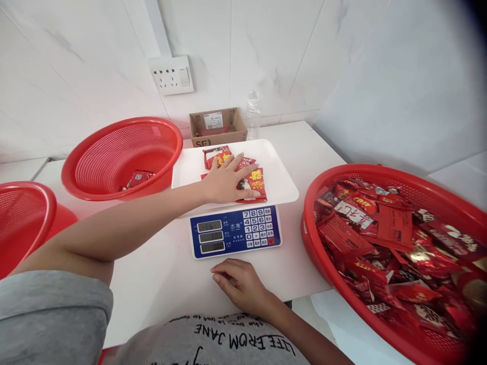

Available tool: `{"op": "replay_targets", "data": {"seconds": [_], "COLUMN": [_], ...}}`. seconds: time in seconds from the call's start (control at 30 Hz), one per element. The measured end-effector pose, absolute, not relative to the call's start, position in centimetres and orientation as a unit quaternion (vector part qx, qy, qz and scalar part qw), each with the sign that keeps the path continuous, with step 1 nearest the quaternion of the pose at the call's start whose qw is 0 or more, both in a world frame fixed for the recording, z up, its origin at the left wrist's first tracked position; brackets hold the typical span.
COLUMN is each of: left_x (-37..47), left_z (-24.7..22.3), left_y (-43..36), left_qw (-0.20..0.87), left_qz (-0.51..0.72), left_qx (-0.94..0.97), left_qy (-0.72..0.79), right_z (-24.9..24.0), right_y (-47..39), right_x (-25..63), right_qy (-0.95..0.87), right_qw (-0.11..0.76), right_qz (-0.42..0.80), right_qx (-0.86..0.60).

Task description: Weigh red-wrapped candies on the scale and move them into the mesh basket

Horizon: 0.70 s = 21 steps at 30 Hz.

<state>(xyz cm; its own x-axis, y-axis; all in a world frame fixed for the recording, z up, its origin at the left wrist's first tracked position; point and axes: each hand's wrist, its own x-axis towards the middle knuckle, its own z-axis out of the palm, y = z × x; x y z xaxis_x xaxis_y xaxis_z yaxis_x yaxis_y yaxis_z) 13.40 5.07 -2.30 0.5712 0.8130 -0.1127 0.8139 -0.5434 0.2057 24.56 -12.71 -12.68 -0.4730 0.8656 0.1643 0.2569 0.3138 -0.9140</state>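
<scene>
Pressing red snack packets (254,181) flat on scale tray (281,177) — left hand (224,181) fingers spread (gripping nothing), right hand (239,284) curled loosely, empty.

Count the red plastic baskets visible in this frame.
3. One red basket sits at the far left edge, cut off by the frame; a second stands behind it near the wall, holding a few packets; the third, on the right, is heaped with red packets.

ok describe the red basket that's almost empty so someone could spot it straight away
Start at the white table and find the weighing scale with the blue keypad panel at its middle. The basket sits just left of the scale's white tray, against the tiled wall. Unlike the heaped red basket on the right, it holds only a few red packets.
</scene>
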Motion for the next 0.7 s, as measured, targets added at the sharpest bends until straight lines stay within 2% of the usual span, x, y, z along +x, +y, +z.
{"op": "replay_targets", "data": {"seconds": [0.27, 0.7], "left_x": [12.0, 8.5], "left_z": [-2.0, -3.0], "left_y": [6.1, 7.2], "left_qw": [0.134, 0.135], "left_qz": [0.025, 0.069], "left_qx": [0.884, 0.847], "left_qy": [0.447, 0.51], "right_z": [-13.0, -15.3], "right_y": [-12.7, -12.4], "right_x": [24.4, 23.8], "right_qy": [-0.729, -0.74], "right_qw": [0.344, 0.361], "right_qz": [0.44, 0.4], "right_qx": [-0.396, -0.403]}}
